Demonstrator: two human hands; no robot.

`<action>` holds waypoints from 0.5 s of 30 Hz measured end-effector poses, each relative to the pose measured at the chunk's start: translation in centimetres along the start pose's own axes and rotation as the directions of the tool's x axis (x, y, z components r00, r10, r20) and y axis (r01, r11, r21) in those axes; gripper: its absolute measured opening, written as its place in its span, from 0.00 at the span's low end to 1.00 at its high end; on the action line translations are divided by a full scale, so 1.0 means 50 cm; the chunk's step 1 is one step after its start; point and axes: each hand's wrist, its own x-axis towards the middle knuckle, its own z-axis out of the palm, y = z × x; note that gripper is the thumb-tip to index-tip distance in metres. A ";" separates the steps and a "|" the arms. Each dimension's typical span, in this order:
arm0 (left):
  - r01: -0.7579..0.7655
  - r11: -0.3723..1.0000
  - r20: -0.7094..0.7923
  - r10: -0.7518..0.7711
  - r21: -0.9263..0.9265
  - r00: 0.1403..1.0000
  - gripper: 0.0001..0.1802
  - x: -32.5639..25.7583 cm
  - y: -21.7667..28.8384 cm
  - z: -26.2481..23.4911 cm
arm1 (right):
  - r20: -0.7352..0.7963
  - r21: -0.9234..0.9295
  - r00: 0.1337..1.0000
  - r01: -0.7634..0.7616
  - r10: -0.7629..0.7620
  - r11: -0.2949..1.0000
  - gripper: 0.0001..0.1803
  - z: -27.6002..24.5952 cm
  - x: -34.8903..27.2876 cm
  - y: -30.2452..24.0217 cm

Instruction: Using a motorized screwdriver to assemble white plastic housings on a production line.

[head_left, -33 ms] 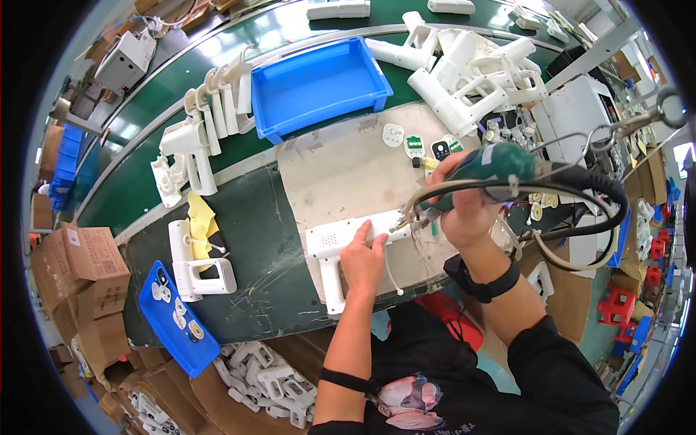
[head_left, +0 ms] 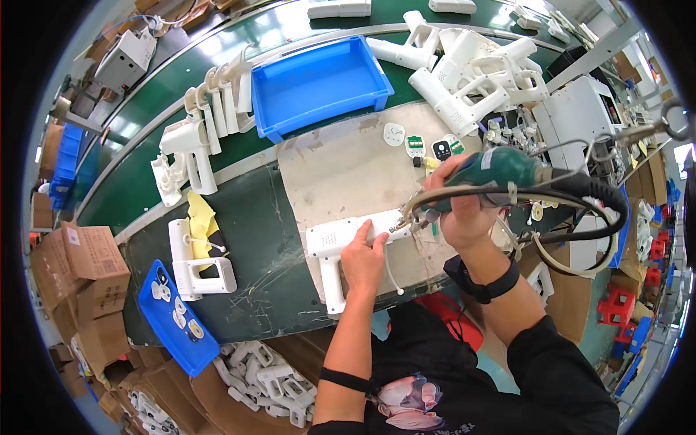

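Note:
On the beige mat lies a white gun-shaped plastic housing (head_left: 339, 235), its handle pointing toward me. My left hand (head_left: 362, 262) grips it from the near side, with the thumb and a finger on its upper face. In my right hand (head_left: 467, 217) is a green power screwdriver (head_left: 500, 167), held slantwise. Its tip is at the right end of the housing, though I cannot tell whether it touches a screw. A thin white cord (head_left: 394, 272) hangs down from the housing beside my left hand.
A blue bin (head_left: 319, 87) stands beyond the mat (head_left: 326, 174). White housings are piled (head_left: 471, 72) at the far right, and others stand at the left. Small round plates (head_left: 394, 134) lie near the screwdriver. A blue tray (head_left: 174, 319) sits at the table's left edge. Cables loop behind my right hand.
The screwdriver's green body has dipped slightly in my right hand. My left hand and the housing have stayed in place.

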 end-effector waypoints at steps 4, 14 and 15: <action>-0.006 1.000 -0.001 0.006 0.008 1.000 0.23 0.003 -0.003 0.005 | 0.116 0.228 0.992 -0.070 0.044 0.971 0.20 -0.008 -0.013 0.008; -0.120 0.993 -0.085 0.120 0.008 0.989 0.24 -0.004 -0.020 0.021 | 0.032 -0.001 0.997 0.074 -0.074 0.997 0.34 -0.001 0.011 -0.061; -0.122 0.992 -0.083 0.122 0.008 0.989 0.24 -0.006 -0.020 0.023 | 0.030 -0.002 0.997 0.076 -0.076 0.997 0.34 0.001 0.013 -0.075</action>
